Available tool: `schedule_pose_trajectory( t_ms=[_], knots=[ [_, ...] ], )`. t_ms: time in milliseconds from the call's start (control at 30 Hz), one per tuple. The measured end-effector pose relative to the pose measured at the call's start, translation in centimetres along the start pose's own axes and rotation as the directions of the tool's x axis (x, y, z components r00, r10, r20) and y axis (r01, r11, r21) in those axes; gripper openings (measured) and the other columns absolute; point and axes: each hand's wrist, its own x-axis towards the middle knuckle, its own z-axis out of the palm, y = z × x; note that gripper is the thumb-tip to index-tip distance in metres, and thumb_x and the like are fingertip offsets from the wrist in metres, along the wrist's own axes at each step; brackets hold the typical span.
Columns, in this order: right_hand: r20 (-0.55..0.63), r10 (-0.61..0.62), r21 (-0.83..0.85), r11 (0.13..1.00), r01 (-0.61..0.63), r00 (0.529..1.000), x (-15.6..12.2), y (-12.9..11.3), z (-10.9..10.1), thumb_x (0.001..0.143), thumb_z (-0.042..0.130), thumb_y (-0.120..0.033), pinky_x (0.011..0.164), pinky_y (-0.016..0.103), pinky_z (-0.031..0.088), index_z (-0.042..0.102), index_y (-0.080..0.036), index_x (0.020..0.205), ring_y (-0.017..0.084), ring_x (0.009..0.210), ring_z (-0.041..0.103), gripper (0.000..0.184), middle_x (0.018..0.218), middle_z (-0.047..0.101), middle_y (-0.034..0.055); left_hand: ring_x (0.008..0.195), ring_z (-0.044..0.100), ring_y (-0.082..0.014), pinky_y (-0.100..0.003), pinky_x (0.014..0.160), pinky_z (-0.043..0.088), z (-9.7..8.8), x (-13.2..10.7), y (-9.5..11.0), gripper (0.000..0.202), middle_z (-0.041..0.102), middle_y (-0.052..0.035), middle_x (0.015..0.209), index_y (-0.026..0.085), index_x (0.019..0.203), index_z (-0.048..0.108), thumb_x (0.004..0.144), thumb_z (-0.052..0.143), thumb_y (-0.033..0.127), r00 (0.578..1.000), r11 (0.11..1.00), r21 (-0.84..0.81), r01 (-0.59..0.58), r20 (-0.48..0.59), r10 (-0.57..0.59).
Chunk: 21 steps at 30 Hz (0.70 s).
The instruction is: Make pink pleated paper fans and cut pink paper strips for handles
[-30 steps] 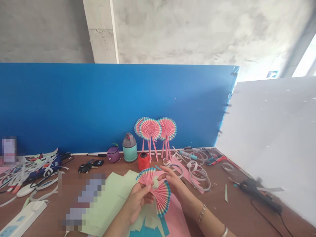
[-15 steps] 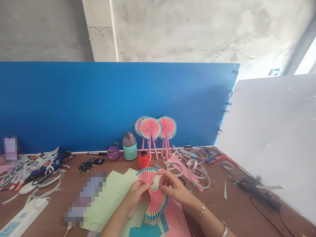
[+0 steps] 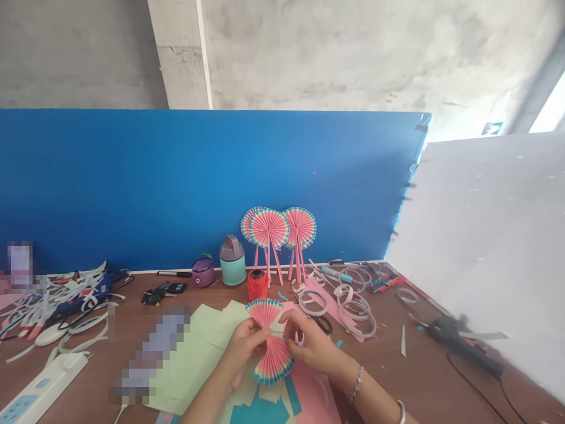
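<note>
A pleated paper fan [image 3: 274,356], pink with a cream and blue edge, is pinched at its middle and spreads into two fan shapes, one above and one below. My left hand [image 3: 248,344] is closed on its centre from the left. On the right side, my right hand [image 3: 306,338] has bent fingers at the lower half's edge, near the centre. Beneath the hands lie green sheets [image 3: 194,353], pink paper [image 3: 311,388] and blue paper pieces [image 3: 260,409]. Finished-looking round pink fans [image 3: 269,228] with paper-strip handles lean on the blue partition.
Along the back stand a red container [image 3: 257,287], a teal-and-grey bottle [image 3: 232,262] and a purple cup [image 3: 203,274]. Tape rolls [image 3: 359,315] lie right, with a glue gun [image 3: 463,344] and its cord beyond. Tangled strips [image 3: 66,300] and a power strip [image 3: 44,386] are left.
The fan's lower half has swung left and now hangs more directly below the upper half. My right hand's fingers have drawn down from the upper half toward the lower one.
</note>
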Motion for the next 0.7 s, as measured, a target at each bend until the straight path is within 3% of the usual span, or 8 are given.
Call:
schedule_pose_trajectory(
  t_ms=[133, 300, 533, 700],
  knots=[
    [-0.035, -0.005, -0.113, 0.994, 0.001, 0.999, 0.0, 0.2, 0.1, 0.067, 0.044, -0.001, 0.062, 0.021, 0.038, 0.05, -0.022, 0.108, 0.011, 0.067, 0.053, 0.046, 0.073, 0.057, -0.0035, 0.075, 0.063, -0.0202, -0.029, 0.07, 0.044, 0.0, 0.2, -0.2, 0.035, 0.069, -0.0075, 0.081, 0.013, 0.089, 0.066, 0.064, 0.073, 0.036, 0.999, 0.999, 0.035, -0.034, 0.01, 0.034],
    [-0.056, -0.027, -0.192, 0.981, 0.016, 0.998, 0.0, 0.1, 0.0, 0.073, 0.047, -0.005, 0.065, 0.024, 0.04, 0.049, -0.023, 0.117, 0.013, 0.069, 0.056, 0.047, 0.075, 0.06, -0.0017, 0.078, 0.062, -0.0194, -0.029, 0.075, 0.043, -0.3, 0.0, 0.1, 0.034, 0.069, -0.0069, 0.083, 0.014, 0.088, 0.068, 0.066, 0.072, 0.04, 0.994, 1.0, -0.014, -0.02, 0.104, 0.021],
    [-0.038, -0.034, -0.35, 0.937, 0.018, 0.999, 0.2, -0.8, -0.3, 0.075, 0.048, -0.008, 0.068, 0.026, 0.04, 0.056, -0.022, 0.105, 0.016, 0.072, 0.057, 0.034, 0.074, 0.062, -0.0006, 0.083, 0.061, -0.0191, -0.028, 0.079, 0.041, -0.4, -0.2, 0.3, 0.038, 0.069, -0.0057, 0.088, 0.016, 0.097, 0.068, 0.068, 0.071, 0.04, 0.991, 0.999, 0.039, 0.01, 0.131, -0.015],
    [-0.026, -0.069, -0.442, 0.896, 0.05, 0.997, 0.2, -0.7, -0.2, 0.077, 0.048, -0.009, 0.069, 0.027, 0.039, 0.057, -0.021, 0.105, 0.017, 0.075, 0.057, 0.032, 0.079, 0.064, 0.002, 0.08, 0.06, -0.0196, -0.028, 0.074, 0.042, -0.7, 0.0, 0.1, 0.04, 0.069, -0.0038, 0.083, 0.018, 0.094, 0.069, 0.064, 0.072, 0.045, 0.995, 0.991, 0.131, 0.037, 0.086, -0.048]
  ],
)
